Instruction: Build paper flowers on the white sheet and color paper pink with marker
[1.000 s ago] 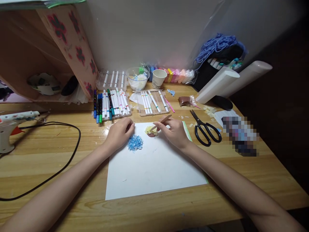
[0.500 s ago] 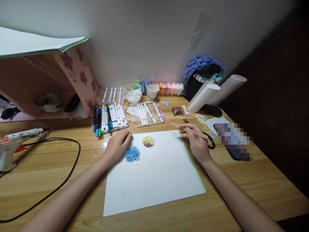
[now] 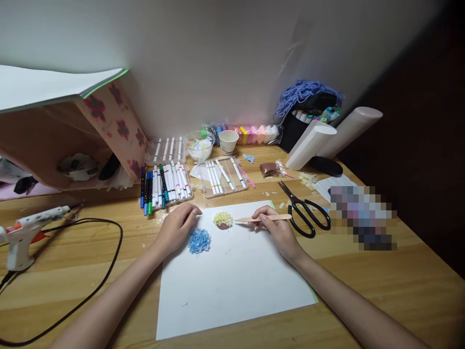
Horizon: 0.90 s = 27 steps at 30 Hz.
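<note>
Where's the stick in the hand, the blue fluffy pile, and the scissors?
wooden stick [image 3: 262,219], head view, middle of its shaft, held in the right hand [image 3: 278,231].
blue fluffy pile [image 3: 199,241], head view, centre of the heap on the white paper.
scissors [image 3: 303,211], head view, just above the black handles.

A pixelated patch [image 3: 361,217] at three o'clock blurs whatever lies on the worktop [image 3: 72,281] there. The glue gun [image 3: 25,232] at nine o'clock runs off the left edge, and its cable [image 3: 90,286] leaves the frame at lower left. Both forearms are cut off by the bottom edge. The left hand [image 3: 177,227] hides its own fingertips against the paper [image 3: 232,286]. Print on the markers [image 3: 165,182] at eleven o'clock is too small to read.
</note>
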Each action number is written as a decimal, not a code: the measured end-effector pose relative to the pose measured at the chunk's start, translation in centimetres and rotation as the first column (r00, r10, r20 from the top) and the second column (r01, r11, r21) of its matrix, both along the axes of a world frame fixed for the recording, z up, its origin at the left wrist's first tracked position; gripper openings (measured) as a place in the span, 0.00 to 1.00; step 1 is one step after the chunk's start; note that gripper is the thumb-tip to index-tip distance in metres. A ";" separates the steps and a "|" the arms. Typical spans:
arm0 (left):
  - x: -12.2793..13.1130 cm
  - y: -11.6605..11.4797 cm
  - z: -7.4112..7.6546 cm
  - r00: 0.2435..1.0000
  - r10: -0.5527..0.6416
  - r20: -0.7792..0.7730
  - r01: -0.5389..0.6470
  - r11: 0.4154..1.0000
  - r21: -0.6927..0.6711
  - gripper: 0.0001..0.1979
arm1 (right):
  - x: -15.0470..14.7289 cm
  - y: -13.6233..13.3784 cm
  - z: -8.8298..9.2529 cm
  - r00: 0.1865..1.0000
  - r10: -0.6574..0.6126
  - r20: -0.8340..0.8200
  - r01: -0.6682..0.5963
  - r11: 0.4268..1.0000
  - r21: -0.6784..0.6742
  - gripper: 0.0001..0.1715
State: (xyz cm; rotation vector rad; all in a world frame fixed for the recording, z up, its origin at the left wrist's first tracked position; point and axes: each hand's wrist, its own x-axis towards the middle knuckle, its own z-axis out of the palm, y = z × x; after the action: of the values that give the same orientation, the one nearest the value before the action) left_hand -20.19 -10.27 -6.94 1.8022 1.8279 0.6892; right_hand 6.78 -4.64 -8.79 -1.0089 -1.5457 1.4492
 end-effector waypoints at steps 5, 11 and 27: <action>-0.2 0.2 0.0 1.000 0.003 -0.003 -0.004 0.998 -0.064 0.18 | 0.5 0.0 -0.5 0.995 0.058 0.081 -0.060 0.998 0.017 0.10; -0.3 0.4 0.1 1.000 0.002 -0.019 -0.004 0.992 -0.126 0.16 | 1.0 -0.3 -0.4 0.977 0.103 0.189 -0.095 0.994 -0.049 0.10; -0.5 0.6 -0.1 1.000 -0.003 -0.008 0.001 0.990 -0.143 0.12 | 1.2 0.4 0.8 0.948 0.158 0.275 -0.169 0.985 0.016 0.09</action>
State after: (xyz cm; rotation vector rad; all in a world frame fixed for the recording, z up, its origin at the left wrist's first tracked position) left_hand -20.65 -9.66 -7.09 1.7155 1.8313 0.5362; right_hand 7.98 -4.25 -7.99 -1.1155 -1.8878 1.4300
